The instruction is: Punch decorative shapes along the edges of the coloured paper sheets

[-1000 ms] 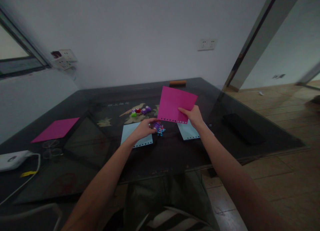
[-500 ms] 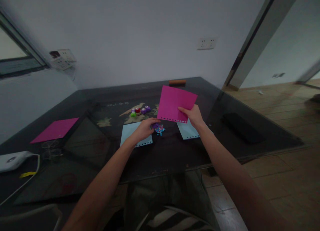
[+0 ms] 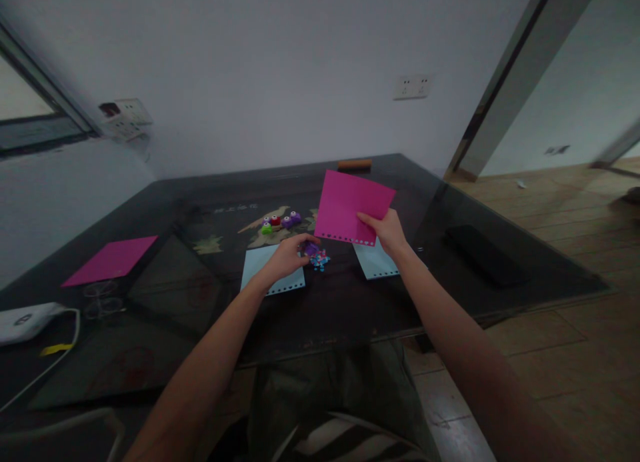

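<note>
My right hand (image 3: 390,232) pinches a pink sheet of paper (image 3: 353,199), held up with the thumb on its face. A row of small punched holes runs along the sheet's near edge. At the sheet's left lower corner, my left hand (image 3: 289,254) curls its fingers round a small purple craft punch (image 3: 311,249). Blue and pink paper bits (image 3: 321,261) lie on the table just beside the punch. A light blue sheet (image 3: 257,259) is partly under my left hand and forearm. Another light blue sheet (image 3: 373,265), also hole-edged, lies below my right hand.
Several small punches in green, red and purple (image 3: 275,220) stand farther back on the dark table (image 3: 330,312). Another pink sheet (image 3: 111,260) lies left, near a white device with a cable (image 3: 30,321). A brown roll (image 3: 355,164) sits at the back, a black case (image 3: 485,255) right.
My left fingers have shifted slightly about the purple punch, and more of it shows. The pink sheet and my right hand have hardly moved.
</note>
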Tool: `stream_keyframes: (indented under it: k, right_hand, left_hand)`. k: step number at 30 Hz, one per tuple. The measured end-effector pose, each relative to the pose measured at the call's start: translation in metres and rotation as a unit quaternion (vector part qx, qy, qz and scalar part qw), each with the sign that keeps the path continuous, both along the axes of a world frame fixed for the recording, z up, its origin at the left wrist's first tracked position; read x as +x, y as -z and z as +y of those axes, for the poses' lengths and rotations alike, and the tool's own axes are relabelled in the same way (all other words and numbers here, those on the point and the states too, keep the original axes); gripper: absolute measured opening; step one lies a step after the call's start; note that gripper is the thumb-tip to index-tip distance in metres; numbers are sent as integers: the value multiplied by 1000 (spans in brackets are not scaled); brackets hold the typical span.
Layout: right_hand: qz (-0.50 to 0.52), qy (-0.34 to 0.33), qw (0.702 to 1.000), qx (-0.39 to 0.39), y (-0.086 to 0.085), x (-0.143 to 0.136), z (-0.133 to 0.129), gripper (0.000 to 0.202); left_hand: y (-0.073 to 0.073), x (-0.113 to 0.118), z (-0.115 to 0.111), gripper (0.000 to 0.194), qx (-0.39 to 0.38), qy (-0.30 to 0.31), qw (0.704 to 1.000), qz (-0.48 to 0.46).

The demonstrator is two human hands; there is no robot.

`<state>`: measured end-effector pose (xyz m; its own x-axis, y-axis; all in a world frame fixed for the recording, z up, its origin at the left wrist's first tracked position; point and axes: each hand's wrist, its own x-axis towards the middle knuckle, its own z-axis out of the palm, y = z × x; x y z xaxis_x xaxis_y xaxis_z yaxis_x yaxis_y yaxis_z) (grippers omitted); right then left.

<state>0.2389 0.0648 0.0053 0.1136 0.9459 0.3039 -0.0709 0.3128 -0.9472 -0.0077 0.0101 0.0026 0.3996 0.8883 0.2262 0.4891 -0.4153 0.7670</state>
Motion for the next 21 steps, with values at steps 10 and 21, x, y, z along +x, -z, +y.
stream_keyframes:
  k: [10, 21]
  right_hand:
    - [41, -16, 999, -3, 0, 0, 1, 37]
    - [90, 85, 991, 44, -6, 18, 11, 35]
  left_hand:
    - [-13, 2, -4, 34, -127, -39, 981, -142]
    - [0, 1, 1, 36, -174, -49, 931, -317]
